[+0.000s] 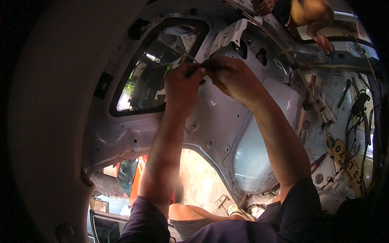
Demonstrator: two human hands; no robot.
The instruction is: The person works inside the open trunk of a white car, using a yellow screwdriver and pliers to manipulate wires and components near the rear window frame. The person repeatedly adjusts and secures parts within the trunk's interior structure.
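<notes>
Both my arms reach up inside a stripped car body, and my hands meet in front of the side window (139,81). A thin, light, rod-like piece (191,58) sticks out up and to the left from between my fingers; its kind is too small and dark to make out. My left hand (181,86) is closed, thumb and fingertips pinched at the piece's lower end. Against it, my right hand (231,75) is also closed, its fingertips in shadow. What the right fingers grip is hidden.
Bare inner body panel (210,121) surrounds the window, above a rounded wheel arch (259,154). A long thin strip (279,46) crosses at upper right. Loose wires (358,105) and a yellow plate (346,162) lie right. Another person's bent leg (320,20) shows above; a doorway opens below.
</notes>
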